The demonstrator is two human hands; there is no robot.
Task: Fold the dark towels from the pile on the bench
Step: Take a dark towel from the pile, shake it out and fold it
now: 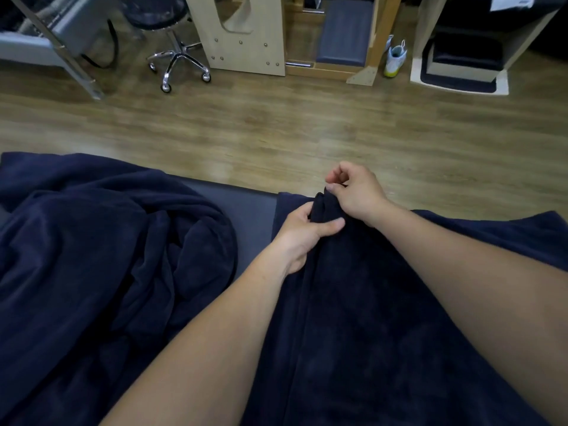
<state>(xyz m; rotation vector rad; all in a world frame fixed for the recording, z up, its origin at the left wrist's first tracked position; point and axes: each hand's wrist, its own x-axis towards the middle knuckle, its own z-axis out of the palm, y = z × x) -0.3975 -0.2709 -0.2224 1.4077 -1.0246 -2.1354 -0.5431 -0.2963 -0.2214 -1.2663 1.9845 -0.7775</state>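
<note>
The towel point(353, 302) spreads below both hands, its bunched top raised between them; the left hand point(304, 232) grips that bunch, thumb across the cloth; the right hand point(356, 192), just beyond and touching it, pinches the tip with curled fingers; left of the left hand lies the pile point(107, 241), a tabletop point(246, 210) strip between; beyond the hands, floor point(276, 133) and a stool point(175, 56).

A wood-plank floor point(276, 124) is stretching across the room, catching soft light. A chrome-based wheeled stool point(176, 59) is standing beside a pale wooden frame point(246, 35) that is holding a grey-blue pad point(344, 32). A white shoe point(395, 58) is sitting just right of it.
</note>
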